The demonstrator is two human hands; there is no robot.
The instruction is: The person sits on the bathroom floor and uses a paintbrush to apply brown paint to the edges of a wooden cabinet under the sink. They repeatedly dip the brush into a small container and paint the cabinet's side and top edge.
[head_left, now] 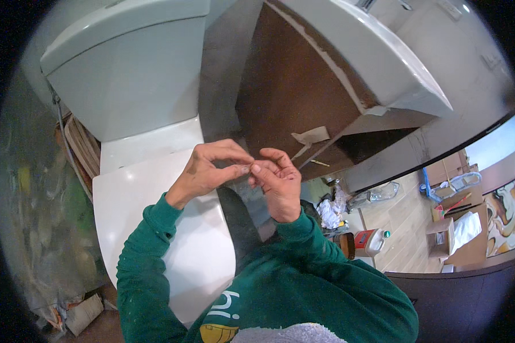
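Note:
My left hand (209,168) and my right hand (277,182) meet fingertip to fingertip in front of me, over the right edge of the closed white toilet lid (149,200). Thumb and fingers are pinched together on each hand. Anything between them is too small or hidden to make out. Beyond the lid stands the white toilet tank (129,77). Right of my hands is a brown cabinet (300,86), with a loose strip of pale paper or tape (312,136) hanging from it.
A white basin (406,74) tops the cabinet, its corner jutting right. On the floor at right are a jug with a green cap (375,242), crumpled white plastic (331,212), a clear bottle (377,196) and a cardboard box (439,235). A grey hose (68,140) runs left of the toilet.

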